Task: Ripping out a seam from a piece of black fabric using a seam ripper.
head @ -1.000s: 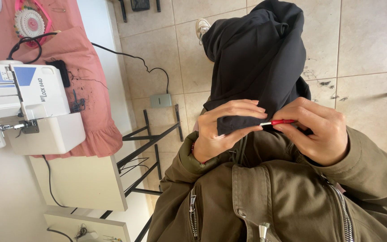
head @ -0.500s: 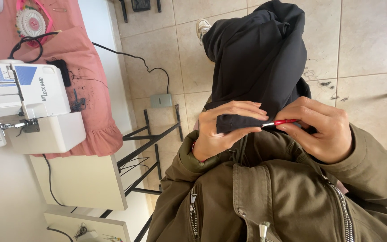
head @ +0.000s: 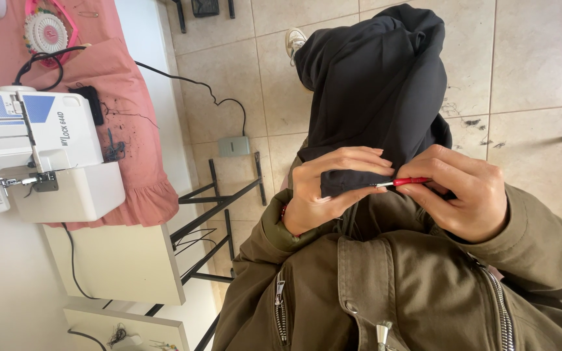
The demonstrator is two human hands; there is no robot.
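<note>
The person sits with a black garment (head: 375, 91) draped over the lap and hanging toward the tiled floor (head: 541, 58). The left hand (head: 333, 188) has its grip closed on a folded edge of the dark cloth, thumb beneath and fingers curled over the top, holding it taut. The right hand (head: 463, 195) pinches a small red-handled tool (head: 403, 182), most likely a seam ripper, its thin metal tip touching the fabric just beside the left fingertips.

That closeness is the worry. If the tip slips along the seam, it could jab the left fingers, since they sit right in its line. Black thread on black cloth is hard to pick out, so the point could catch the weave rather than a stitch and tear a hole. Should the left grip slacken, the fabric would bunch and the blade would wander.

Off to the side, a white serger (head: 34, 156) rests on the table (head: 118, 266) over a pink cloth (head: 131, 130), with a pin wheel (head: 45, 32) beyond.
</note>
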